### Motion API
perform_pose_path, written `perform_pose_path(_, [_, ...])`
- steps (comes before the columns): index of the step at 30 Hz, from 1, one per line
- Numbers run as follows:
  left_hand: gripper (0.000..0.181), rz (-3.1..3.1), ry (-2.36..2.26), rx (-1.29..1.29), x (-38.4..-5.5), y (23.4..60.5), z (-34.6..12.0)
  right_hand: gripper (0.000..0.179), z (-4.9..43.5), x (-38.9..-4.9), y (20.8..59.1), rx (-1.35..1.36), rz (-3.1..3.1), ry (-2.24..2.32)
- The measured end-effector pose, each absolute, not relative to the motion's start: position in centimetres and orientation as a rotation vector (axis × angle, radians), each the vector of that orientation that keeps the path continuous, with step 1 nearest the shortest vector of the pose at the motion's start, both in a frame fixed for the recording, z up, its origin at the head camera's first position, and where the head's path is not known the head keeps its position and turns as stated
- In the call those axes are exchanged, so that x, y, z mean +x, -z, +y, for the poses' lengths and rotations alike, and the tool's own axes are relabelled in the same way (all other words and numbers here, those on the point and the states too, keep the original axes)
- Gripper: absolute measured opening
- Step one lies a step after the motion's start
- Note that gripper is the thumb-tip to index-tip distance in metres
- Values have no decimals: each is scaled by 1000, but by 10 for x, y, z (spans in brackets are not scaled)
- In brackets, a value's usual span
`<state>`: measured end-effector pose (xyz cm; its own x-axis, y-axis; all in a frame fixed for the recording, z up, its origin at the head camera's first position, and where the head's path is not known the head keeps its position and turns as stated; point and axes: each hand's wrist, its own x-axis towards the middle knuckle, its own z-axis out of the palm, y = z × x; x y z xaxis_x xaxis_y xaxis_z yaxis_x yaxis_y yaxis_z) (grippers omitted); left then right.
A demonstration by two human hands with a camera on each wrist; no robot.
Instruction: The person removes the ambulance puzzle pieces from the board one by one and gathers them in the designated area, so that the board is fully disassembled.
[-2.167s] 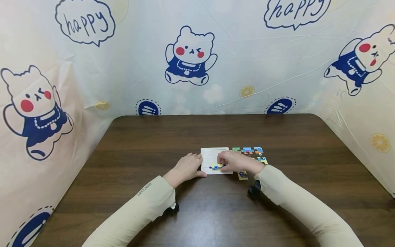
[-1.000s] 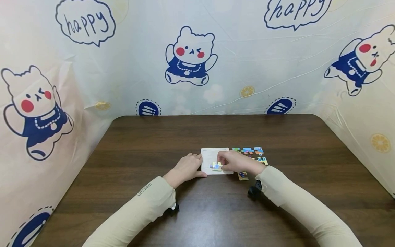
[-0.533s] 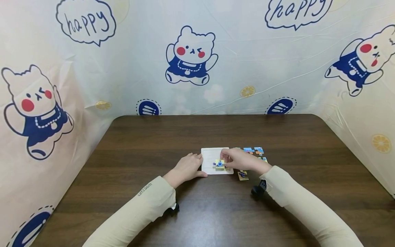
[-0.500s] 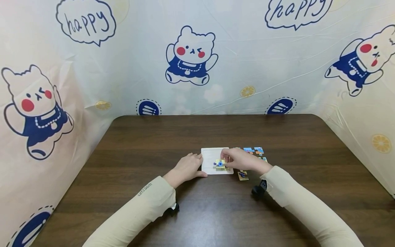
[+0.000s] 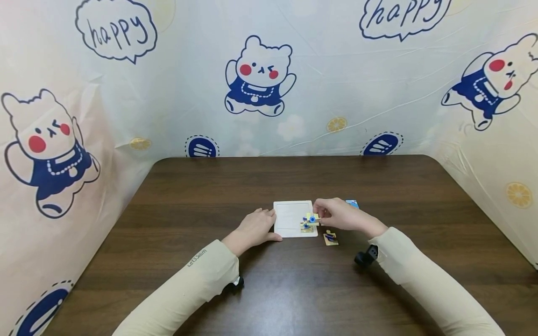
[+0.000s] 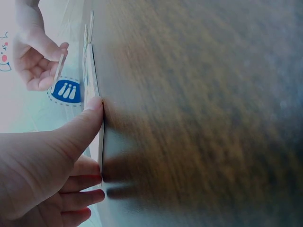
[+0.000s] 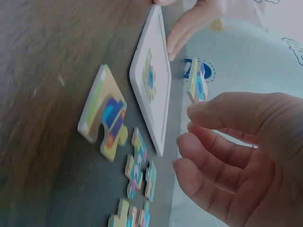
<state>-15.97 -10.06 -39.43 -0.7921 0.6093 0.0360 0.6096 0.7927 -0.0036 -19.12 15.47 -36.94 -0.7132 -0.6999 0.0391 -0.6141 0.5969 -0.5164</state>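
Observation:
In the head view, a white puzzle tray [image 5: 290,217] lies on the table with one jigsaw piece [image 5: 306,228] in its lower right corner. My left hand [image 5: 254,228] rests against the tray's left side, its thumb [image 6: 87,113] at the front edge and its fingers spread along the side. My right hand [image 5: 344,215] pinches a yellow jigsaw piece [image 7: 197,82] with a blue round mark between thumb and fingers, raised above the tray's right edge. Beside the tray's lower right corner lies another jigsaw piece [image 7: 106,113], tan with a blue and purple print.
More loose jigsaw pieces [image 7: 137,163] lie on the brown table [image 5: 269,284] right of the tray, mostly hidden by my right hand in the head view; a blue one [image 5: 351,204] shows behind it. A printed curtain [image 5: 269,130] hangs behind the table.
My right hand has moved right with the pinched piece, from over the tray's lower middle to its right edge, and lifted it. The piece in the tray's corner now shows. My left hand stays put.

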Motion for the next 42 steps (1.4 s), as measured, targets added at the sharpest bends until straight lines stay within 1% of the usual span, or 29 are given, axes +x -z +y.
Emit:
perform_pose_path(11, [55, -2940, 5, -994, -160, 394, -100, 15, 177, -186, 369, -1066, 2663, 753])
perform_pose_path(17, [56, -2944, -12, -985, -160, 396, -100, 15, 192, -185, 374, -1094, 2665, 723])
perform_pose_path(24, [56, -2948, -25, -982, -160, 395, -99, 15, 206, -179, 375, -999, 2634, 719])
perform_pose_path(30, [55, -2944, 0, -986, -160, 396, -99, 17, 218, -176, 379, -982, 2625, 706])
perform_pose_path(39, [56, -2928, -9, -997, -160, 396, -100, 17, 230, -177, 383, -878, 2587, 661])
perform_pose_path(42, [57, -2930, -7, -999, -160, 395, -100, 17, 233, -177, 384, -885, 2565, 664])
